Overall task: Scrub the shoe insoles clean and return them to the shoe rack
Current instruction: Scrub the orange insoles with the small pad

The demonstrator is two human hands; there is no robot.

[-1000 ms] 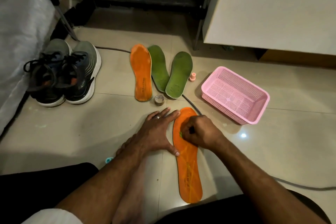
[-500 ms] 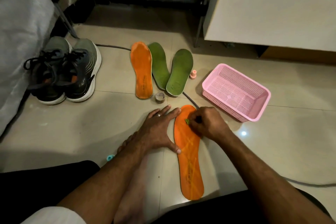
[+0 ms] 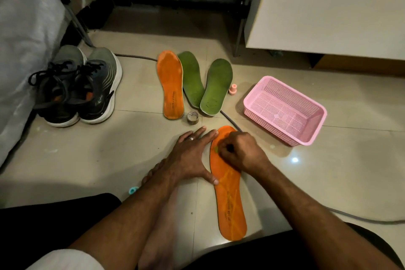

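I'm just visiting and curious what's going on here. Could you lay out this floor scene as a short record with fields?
activity: scrubbing an insole on the tiled floor
left hand: flat, fingers straight, bracing the near orange insole at its edge
right hand: curled round a small green scrubber, pressed on the insole's toe end
waiting insoles: far orange insole, two green insoles beside it
shoes: pair of dark sneakers, far left
pink basket: right, looks empty
small items: tape roll, pink cap
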